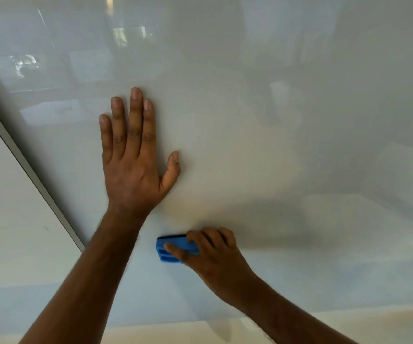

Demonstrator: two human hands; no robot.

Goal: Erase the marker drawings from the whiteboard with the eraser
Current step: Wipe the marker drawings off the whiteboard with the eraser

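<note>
A glossy whiteboard (287, 135) fills most of the view, and I see no marker lines on the part shown. My left hand (132, 160) lies flat against the board with its fingers spread and pointing up. Below and to its right, my right hand (211, 252) grips a blue eraser (169, 249) and presses it against the board. My fingers cover the right part of the eraser.
The board's grey metal frame edge (30, 170) runs diagonally down the left side, with a pale wall (9, 232) beyond it. Room reflections show in the upper left of the board. A light strip (175, 331) borders the bottom.
</note>
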